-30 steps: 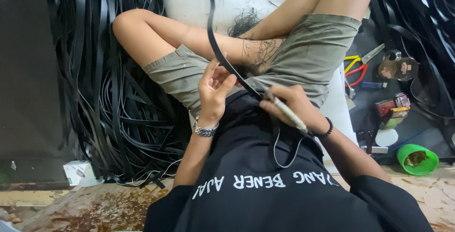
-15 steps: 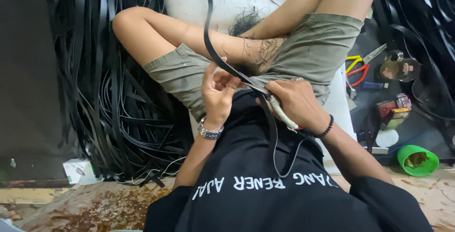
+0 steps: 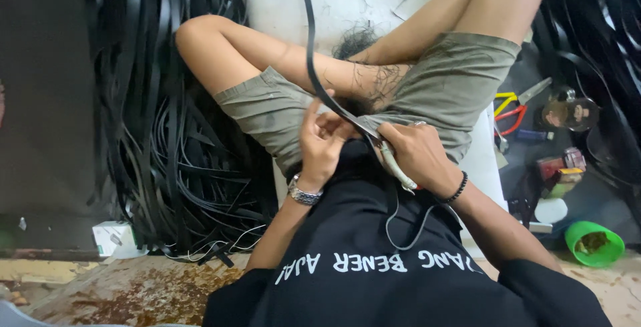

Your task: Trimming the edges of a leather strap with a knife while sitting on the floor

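Two hands, one long flat black rubber strap (image 3: 308, 47)
Left hand (image 3: 320, 141) pinches it; right hand (image 3: 419, 153) grips one slim white pen-shaped tool (image 3: 395, 165); heaped black strips (image 3: 167, 167) crowd left.

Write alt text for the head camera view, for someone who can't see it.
Seated person's left hand pinches a black strap while the right hand holds a corded white pen-like tool to it. A pile of black strips lies left; pliers and a green cup right.
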